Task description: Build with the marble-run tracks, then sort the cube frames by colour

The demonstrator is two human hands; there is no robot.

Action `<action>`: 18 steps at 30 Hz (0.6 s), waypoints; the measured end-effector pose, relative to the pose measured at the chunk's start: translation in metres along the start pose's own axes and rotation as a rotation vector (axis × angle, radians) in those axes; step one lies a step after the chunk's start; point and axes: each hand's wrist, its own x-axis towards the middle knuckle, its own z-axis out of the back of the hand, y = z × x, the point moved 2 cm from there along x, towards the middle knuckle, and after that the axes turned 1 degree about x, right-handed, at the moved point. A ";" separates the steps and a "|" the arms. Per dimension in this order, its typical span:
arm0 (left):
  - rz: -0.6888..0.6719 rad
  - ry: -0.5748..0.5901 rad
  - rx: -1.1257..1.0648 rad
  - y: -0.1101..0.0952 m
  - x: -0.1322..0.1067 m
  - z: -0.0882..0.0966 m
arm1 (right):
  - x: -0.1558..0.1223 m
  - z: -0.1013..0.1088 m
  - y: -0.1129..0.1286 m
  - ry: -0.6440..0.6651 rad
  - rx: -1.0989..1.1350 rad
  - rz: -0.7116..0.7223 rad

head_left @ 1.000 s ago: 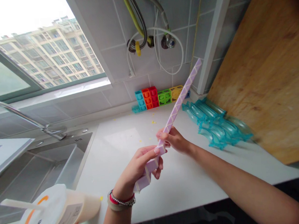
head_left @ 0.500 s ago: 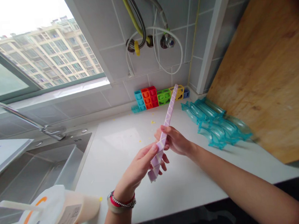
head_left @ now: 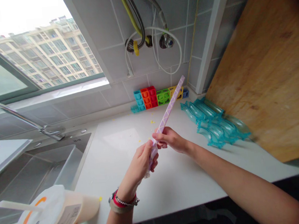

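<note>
A long purple and white segmented twist toy [head_left: 170,105] slants up to the right above the white counter [head_left: 185,178]. My left hand [head_left: 139,164] is wrapped round its lower end, fingers closed. My right hand [head_left: 171,139] pinches the toy just above the left hand. The toy's free end reaches up in front of a row of coloured blocks [head_left: 158,96].
Teal plastic track pieces [head_left: 214,124] lie on the counter beside a leaning wooden board [head_left: 265,71]. A sink [head_left: 37,172] with a chrome tap [head_left: 23,118] is at the left. A lidded drink cup with a straw [head_left: 51,211] stands near the front edge.
The toy's free end swung left and lower, then back to the right. Its lower end has been drawn into my left hand, which now closes round it.
</note>
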 end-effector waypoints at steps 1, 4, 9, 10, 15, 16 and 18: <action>0.031 0.008 -0.018 -0.001 -0.001 0.000 | 0.000 0.000 0.001 0.011 -0.046 0.041; 0.083 0.030 -0.043 -0.003 -0.004 0.001 | -0.001 0.000 0.006 0.013 -0.171 0.154; 0.088 0.044 -0.001 -0.003 -0.004 0.005 | -0.008 0.001 0.012 -0.081 -0.420 0.197; 0.089 0.043 0.009 -0.003 -0.004 0.006 | -0.009 0.001 0.013 -0.093 -0.474 0.220; 0.106 0.061 -0.015 -0.005 -0.005 0.005 | -0.009 0.002 0.010 -0.084 -0.510 0.276; 0.098 0.053 -0.026 -0.006 -0.005 0.004 | -0.008 0.001 0.008 -0.076 -0.485 0.259; 0.081 0.027 -0.029 -0.007 -0.005 0.003 | -0.006 -0.001 0.003 -0.059 -0.436 0.225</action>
